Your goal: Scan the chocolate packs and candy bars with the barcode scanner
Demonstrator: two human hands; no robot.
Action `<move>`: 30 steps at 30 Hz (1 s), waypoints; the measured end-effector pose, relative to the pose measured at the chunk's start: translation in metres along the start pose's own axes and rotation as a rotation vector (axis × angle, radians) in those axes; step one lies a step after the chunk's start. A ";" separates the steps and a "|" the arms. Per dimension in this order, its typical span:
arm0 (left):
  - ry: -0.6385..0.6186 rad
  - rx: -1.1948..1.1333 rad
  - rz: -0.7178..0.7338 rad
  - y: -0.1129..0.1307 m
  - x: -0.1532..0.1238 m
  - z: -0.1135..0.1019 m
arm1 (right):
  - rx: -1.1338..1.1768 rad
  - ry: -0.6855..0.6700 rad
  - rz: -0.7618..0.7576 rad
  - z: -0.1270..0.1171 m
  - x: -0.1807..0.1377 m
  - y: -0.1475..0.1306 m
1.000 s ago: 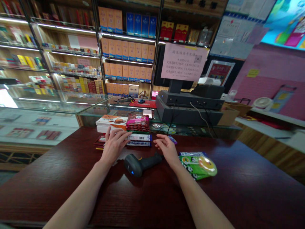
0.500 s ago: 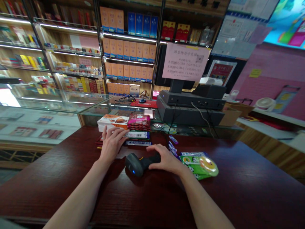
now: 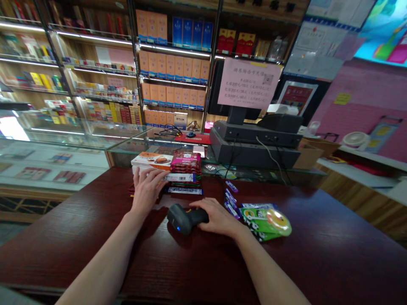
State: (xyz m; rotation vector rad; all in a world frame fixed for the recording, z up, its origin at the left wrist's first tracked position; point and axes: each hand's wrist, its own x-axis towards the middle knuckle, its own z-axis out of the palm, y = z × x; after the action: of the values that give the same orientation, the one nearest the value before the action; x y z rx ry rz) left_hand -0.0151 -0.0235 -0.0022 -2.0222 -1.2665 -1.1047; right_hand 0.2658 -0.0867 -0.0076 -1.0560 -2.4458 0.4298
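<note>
A dark handheld barcode scanner (image 3: 182, 217) lies on the dark wooden counter (image 3: 95, 237), its blue light facing me. My right hand (image 3: 216, 218) is closed around the scanner's handle. My left hand (image 3: 146, 191) lies flat with fingers spread on flat packets (image 3: 182, 184) stacked near the counter's far edge. Behind them sit a white and orange box (image 3: 151, 160) and a stack of pink packets (image 3: 186, 163).
A green snack bag (image 3: 265, 222) and small purple packets (image 3: 230, 202) lie right of the scanner. A black cash register with a monitor and pink notice (image 3: 254, 140) stands behind on a glass case (image 3: 63, 140). Shelves of boxed goods (image 3: 173, 72) fill the back wall.
My right hand has dropped from hovering above the counter onto the scanner's handle and closed on it. My left hand has slid slightly forward on the packets.
</note>
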 end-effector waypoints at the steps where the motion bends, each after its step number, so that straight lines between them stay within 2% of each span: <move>1: 0.000 0.000 -0.005 0.000 0.000 0.000 | -0.001 0.014 -0.013 0.000 0.000 0.000; 8: 0.011 -0.014 -0.034 0.001 0.002 -0.004 | -0.007 0.163 0.010 -0.004 0.001 0.001; 13: 0.040 -0.008 -0.036 0.000 0.001 -0.005 | 0.024 0.211 0.066 -0.011 -0.001 0.003; 30: 0.102 0.020 -0.060 -0.007 -0.002 -0.001 | 0.159 0.206 0.135 -0.022 -0.003 0.005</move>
State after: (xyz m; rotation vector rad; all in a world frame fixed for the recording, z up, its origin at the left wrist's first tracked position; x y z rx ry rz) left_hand -0.0218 -0.0222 -0.0032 -1.8994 -1.2888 -1.2023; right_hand 0.2816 -0.0835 0.0081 -1.1406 -2.1319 0.5224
